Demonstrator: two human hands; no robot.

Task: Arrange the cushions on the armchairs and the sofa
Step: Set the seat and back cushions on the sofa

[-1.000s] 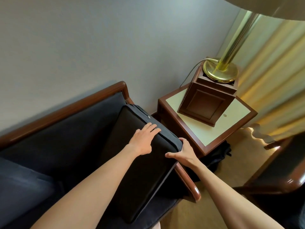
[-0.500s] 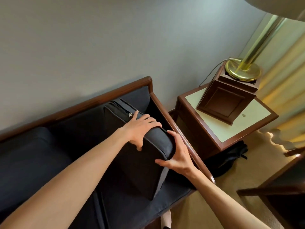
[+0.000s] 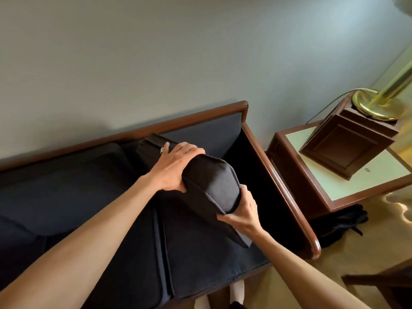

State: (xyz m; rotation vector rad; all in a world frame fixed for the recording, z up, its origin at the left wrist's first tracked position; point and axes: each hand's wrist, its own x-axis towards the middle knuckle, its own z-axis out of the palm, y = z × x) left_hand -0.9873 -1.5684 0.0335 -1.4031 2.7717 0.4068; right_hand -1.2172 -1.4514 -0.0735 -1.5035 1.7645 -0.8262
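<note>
A dark back cushion (image 3: 214,186) with a zip along its top stands tilted on the sofa (image 3: 200,118), away from the backrest at the right end. My left hand (image 3: 176,168) grips its top edge from above. My right hand (image 3: 242,211) clasps its near right corner from below. The sofa has a brown wooden frame and dark seat cushions (image 3: 200,259). A second back cushion (image 3: 66,172) rests against the backrest to the left.
A wooden side table (image 3: 347,186) stands right of the sofa arm (image 3: 287,188), bearing a dark wooden box (image 3: 347,143) and a brass lamp base (image 3: 376,105). A black bag (image 3: 341,221) lies on the carpet beneath. Another chair's edge (image 3: 379,284) shows at bottom right.
The cushion has come leftward off the sofa arm toward the backrest. Both hands keep hold of it, the left hand now curled further over its top. My view has swung left.
</note>
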